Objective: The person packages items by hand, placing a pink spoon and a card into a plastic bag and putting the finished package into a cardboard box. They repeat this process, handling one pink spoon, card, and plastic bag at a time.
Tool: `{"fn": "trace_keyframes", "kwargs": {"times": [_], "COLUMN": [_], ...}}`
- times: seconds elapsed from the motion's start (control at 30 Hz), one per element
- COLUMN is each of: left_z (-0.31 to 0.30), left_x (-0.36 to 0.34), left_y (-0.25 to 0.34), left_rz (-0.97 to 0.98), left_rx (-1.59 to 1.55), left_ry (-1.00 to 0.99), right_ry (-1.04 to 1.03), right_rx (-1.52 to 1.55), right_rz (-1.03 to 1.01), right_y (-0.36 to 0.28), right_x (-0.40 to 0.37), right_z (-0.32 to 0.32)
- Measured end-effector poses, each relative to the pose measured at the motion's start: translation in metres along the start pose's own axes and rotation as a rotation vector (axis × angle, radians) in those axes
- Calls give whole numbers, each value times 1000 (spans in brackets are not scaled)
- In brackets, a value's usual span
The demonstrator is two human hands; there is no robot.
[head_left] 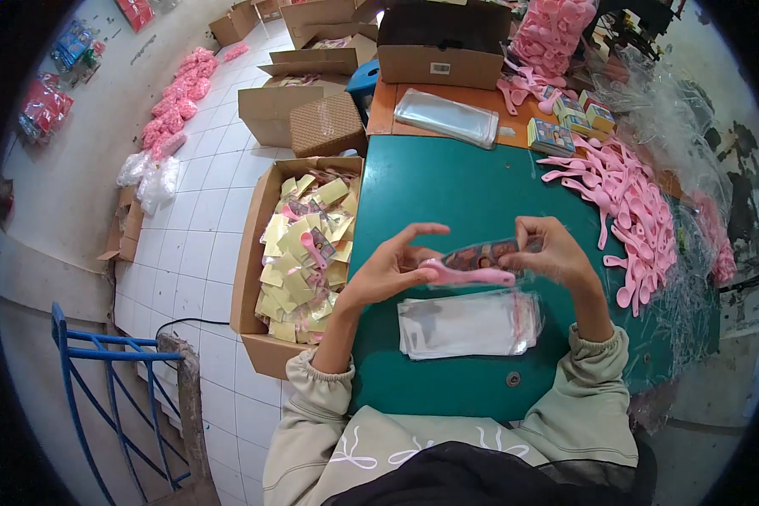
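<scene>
Above the green table, my left hand (394,268) has its thumb against one end of a pink spoon (468,275), its index finger stretched out. Behind the spoon lies a dark printed card (485,253), and clear plastic film shows around both. My right hand (552,253) pinches the other end of this clear plastic bag (527,244), thumb and fingers pressed together. Just below my hands, a stack of clear plastic bags (468,327) rests on the table.
At left stands a carton (253,291) full of packed cards and spoons. Loose pink spoons (628,198) are heaped on the green table (447,181) at right, near stacks of cards (552,137). More bags (447,116) lie at the back before an open box (443,63).
</scene>
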State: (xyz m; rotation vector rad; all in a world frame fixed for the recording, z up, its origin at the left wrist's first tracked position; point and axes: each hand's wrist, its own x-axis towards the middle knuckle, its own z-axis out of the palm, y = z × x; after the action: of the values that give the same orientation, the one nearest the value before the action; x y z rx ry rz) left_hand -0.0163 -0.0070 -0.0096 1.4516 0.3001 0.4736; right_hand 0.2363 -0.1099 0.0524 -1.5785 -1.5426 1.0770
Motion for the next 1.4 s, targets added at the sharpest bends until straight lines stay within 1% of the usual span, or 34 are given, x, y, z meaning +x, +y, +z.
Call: {"fn": "trace_keyframes", "kwargs": {"times": [0.03,0.07,0.1,0.13,0.2,0.33,0.4,0.53,0.63,0.73,0.9,0.93,1.0,1.03,1.1,1.13,1.2,1.23,1.3,1.33,1.37,1.4], "left_z": [0,0,1,1,5,10,11,6,6,6,8,8,7,9,14,17,23,24,27,29,31,32], "left_x": [-1,-2,-3,-3,-2,1,1,0,0,1,1,1,1,1,4,5,7,7,8,8,7,6], "left_y": [0,1,5,8,9,9,7,4,1,-2,-1,0,2,1,-2,-3,-4,-6,-12,-12,-12,-12], "left_rz": [11,24,-48,-53,-65,-58,-47,-50,-25,1,31,7,-40,-21,21,27,38,-34,-176,-231,-287,-343], "left_rx": [-42,-84,-152,-150,-148,-177,-155,-94,-59,-23,-43,-23,18,6,-15,128,412,262,-39,-134,-230,-325], "left_ry": [50,101,136,161,207,172,143,162,169,163,162,158,150,163,186,264,419,368,262,230,198,165], "right_ry": [9,-16,-40,-64,-40,7,28,36,103,17,-52,-58,-40,-31,37,71,292,400,296,243,56,37], "right_rx": [72,130,187,243,220,197,207,235,140,220,198,197,136,107,87,77,-160,-278,-324,-346,-391,-415], "right_rz": [65,68,71,75,68,42,69,66,11,54,5,-5,64,100,44,17,-20,-38,-212,-299,-306,-293], "right_y": [-1,-1,-2,-2,-2,3,0,7,7,0,2,2,4,4,6,7,4,2,-6,-10,-18,-16], "right_x": [2,3,3,4,3,3,3,6,5,3,5,5,5,5,7,8,7,8,10,10,7,6], "right_z": [-1,0,0,0,-1,-3,1,1,1,3,2,2,-1,-2,1,2,6,9,19,22,23,28]}}
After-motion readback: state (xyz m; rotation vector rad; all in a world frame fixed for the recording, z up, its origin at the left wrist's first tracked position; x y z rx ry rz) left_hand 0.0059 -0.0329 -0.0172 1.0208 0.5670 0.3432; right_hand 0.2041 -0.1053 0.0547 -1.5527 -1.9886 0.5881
